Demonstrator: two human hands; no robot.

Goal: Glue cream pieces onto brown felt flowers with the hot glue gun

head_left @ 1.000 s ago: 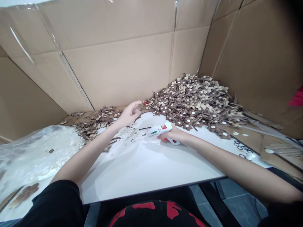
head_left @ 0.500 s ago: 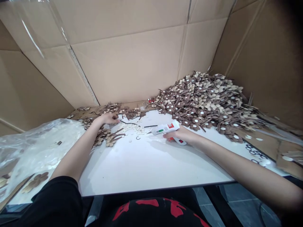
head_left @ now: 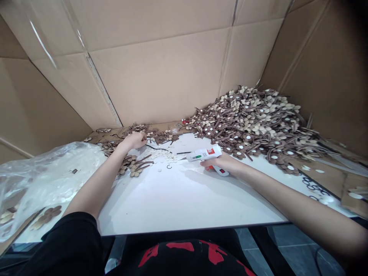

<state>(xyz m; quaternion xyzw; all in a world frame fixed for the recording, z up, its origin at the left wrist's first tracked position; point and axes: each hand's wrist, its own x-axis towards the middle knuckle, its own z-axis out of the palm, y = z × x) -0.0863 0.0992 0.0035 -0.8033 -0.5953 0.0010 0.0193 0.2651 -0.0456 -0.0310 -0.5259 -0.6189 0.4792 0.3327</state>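
My right hand (head_left: 222, 163) is wrapped round the handle of a white glue gun (head_left: 204, 154), whose nozzle points left above the white table. My left hand (head_left: 138, 140) is at the back left, fingers curled down beside a pile of brown flower cutouts (head_left: 138, 129); whatever its fingertips hold is hidden. A thin dark cord (head_left: 156, 148) runs rightward from near that hand. Small white discs (head_left: 161, 154) lie scattered between my hands. In front of them sits a small black open ring (head_left: 169, 166). More felt-like flower pieces (head_left: 135, 168) lie beside my left forearm.
A large heap of brown and cream flowers (head_left: 253, 119) fills the back right. Tall cardboard walls (head_left: 161, 76) stand behind and at both sides. On the left lies a clear plastic bag (head_left: 57, 172) with pale contents. Dark rings (head_left: 313, 186) lie at the right edge.
My left hand has shifted slightly up and right, and its fingers have curled further down. The glue gun keeps nearly the same place over the table; the whole view has shifted a little.
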